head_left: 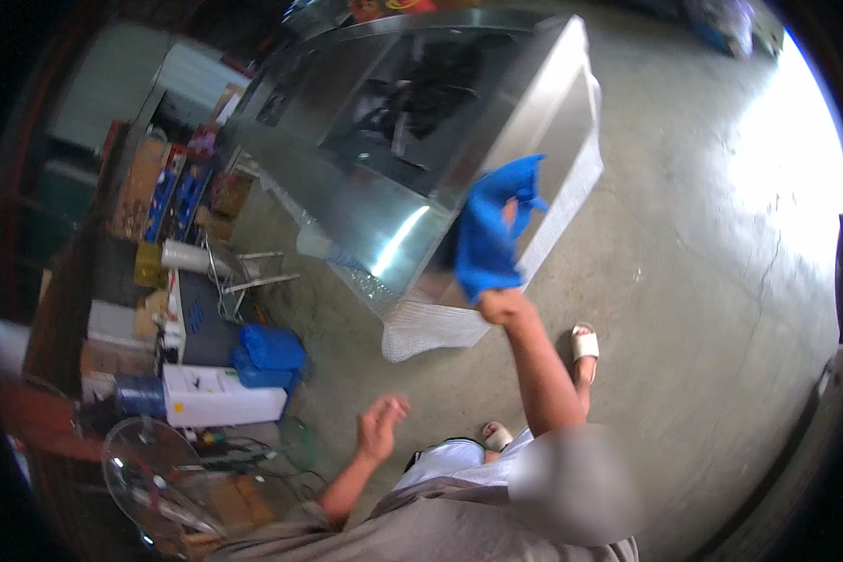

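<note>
My right hand [503, 306] grips a bright blue cloth [489, 239], which hangs loose and creased beside a large stainless steel unit [384, 225]. Whether the cloth touches the metal, I cannot tell. A patch of skin colour shows through a gap in it. The unit is box-shaped, with a dark recess [421, 103] holding black items in its top face. White padded wrap [431, 332] sticks out around its lower edge. My left hand [381, 426] holds nothing; it hovers over the floor in front of me, fingers loosely bent and apart.
On the left are a folding metal frame [248, 276], blue rolls [272, 347], a white box [223, 397] and a clear round fan guard [145, 468] with cables near it. Cardboard boxes [140, 187] stack farther back. Concrete floor [693, 281] stretches to the right.
</note>
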Available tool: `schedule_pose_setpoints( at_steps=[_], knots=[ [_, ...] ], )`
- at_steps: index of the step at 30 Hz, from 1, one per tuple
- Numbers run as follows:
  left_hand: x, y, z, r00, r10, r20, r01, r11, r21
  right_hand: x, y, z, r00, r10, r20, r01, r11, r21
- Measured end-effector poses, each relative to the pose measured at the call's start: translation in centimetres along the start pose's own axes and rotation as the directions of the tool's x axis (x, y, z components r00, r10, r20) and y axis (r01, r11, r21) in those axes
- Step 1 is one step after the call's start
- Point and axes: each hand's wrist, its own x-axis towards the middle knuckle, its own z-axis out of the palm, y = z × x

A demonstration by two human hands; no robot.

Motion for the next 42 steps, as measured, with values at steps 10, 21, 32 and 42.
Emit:
schedule_pose_setpoints(
  at_steps=[10,21,32,42],
  knots=[
    [25.7,0.6,-7.5,0.763,0.280,-0.582,-0.234,0.960,0.155,3.1,-3.0,3.6,0.773,0.392,-0.499,-0.318,0.920,0.230],
    [35.6,0.7,-5.2,0.567,0.210,-0.796,-0.473,0.875,-0.106,5.0,5.7,-6.0,0.809,0.496,-0.315,-0.287,0.802,0.524],
    [36.6,1.2,-7.1,0.696,0.241,-0.677,-0.688,0.493,-0.532,1.9,5.0,-9.0,0.861,0.422,-0.284,-0.333,0.890,0.311],
    [40.2,-3.1,-10.6,0.907,-0.083,-0.413,-0.291,0.585,-0.757,1.7,4.9,-8.8,0.892,0.392,-0.225,-0.345,0.912,0.222]
  ],
)
